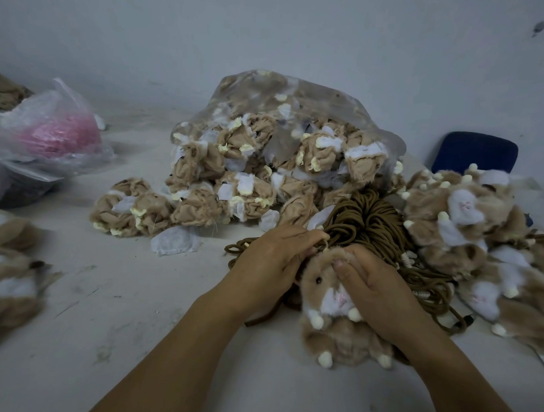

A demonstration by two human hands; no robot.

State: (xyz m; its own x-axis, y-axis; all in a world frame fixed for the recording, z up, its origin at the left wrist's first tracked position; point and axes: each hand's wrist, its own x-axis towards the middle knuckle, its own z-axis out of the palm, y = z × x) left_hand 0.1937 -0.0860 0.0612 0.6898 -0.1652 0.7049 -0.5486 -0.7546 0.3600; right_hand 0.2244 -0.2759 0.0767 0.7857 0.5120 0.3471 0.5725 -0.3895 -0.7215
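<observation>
Hamster [329, 297] sits between your hands, right hand [376, 280] gripping its head, left hand [272, 258] pinching cord [369, 221] at its crown, so hold the head steady and feed cord gently, keeping fur clear of your fingers.

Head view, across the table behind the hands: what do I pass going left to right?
plastic bag with pink contents → loose inside-out plush skins → big clear bag of skins → brown cord bundle → pile of finished plush hamsters
</observation>
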